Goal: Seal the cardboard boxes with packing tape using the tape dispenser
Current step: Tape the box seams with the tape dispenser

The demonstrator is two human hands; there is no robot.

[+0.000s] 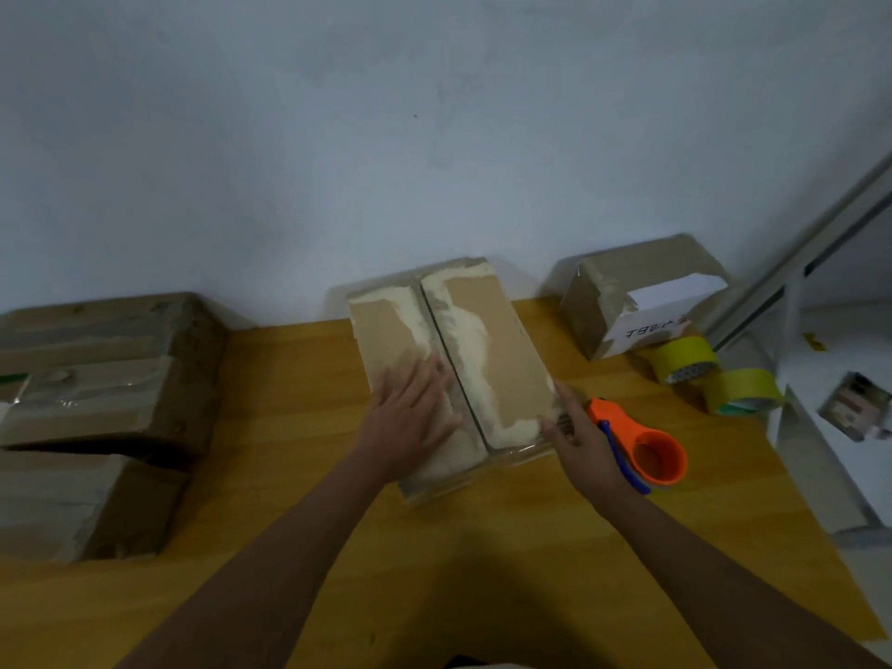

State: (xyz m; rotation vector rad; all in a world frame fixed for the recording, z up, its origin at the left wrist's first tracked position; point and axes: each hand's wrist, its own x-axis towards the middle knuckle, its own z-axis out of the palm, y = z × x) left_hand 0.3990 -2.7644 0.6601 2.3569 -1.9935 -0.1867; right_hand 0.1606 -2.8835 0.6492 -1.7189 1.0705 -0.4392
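The cardboard box (449, 364) lies mid-desk, its two top flaps closed along a centre seam. The left hand (410, 417) rests flat on the left flap, fingers straight, grip released. The right hand (586, 441) sits at the box's near right corner, grip closed on the orange tape dispenser (642, 446), whose head touches that corner. Two yellow tape rolls (714, 379) lie right, near a taped box (637, 296). Stacked boxes (96, 412) occupy the wooden desk (289, 499) at left.
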